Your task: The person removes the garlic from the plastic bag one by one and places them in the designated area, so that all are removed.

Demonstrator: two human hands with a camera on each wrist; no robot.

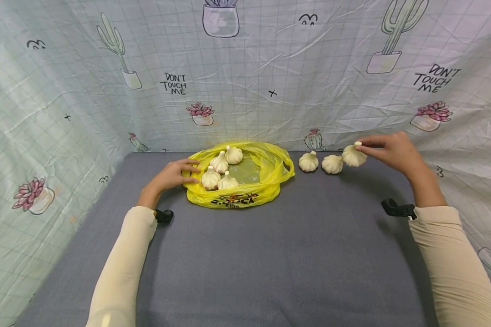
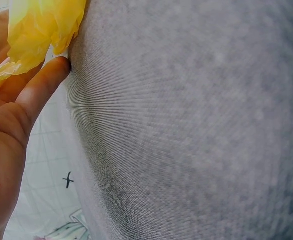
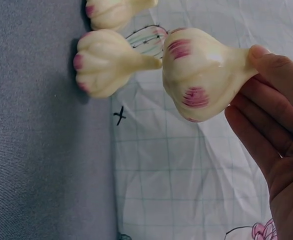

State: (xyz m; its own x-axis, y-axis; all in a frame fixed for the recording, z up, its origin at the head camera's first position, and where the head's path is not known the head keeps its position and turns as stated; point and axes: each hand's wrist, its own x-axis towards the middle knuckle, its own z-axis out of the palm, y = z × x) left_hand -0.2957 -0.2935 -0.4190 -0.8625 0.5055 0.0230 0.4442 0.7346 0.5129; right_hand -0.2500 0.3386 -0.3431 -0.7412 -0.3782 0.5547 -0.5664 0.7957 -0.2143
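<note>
Table [image 1: 270, 263], 1, w/ plain grey cloth top; fine weave shows in L wrist view. 
Curtain [image 1: 245, 68], pale, grid-lined, creased; hangs behind tbl. & at both sides. 
Prints on same: 
– Tall cactus in white pot, ×2: upper L [image 1: 115, 41], upper R [image 1: 394, 34]. 
– Potted plant [image 1: 221, 20], top ctr., cut off by frame edge. 
– Pink succulent, potted, incl. ctr. [image 1: 202, 113], R [image 1: 431, 116], L side [image 1: 33, 195]. 
– Round cactus [image 1: 314, 139], low, nr. tbl.'s back edge. 
– Blk. lettering [image 1: 175, 84], "DON'T TOUCH ME", ×2 legible. 
– Sm. blk. "x" marks [image 1: 273, 93].
</note>
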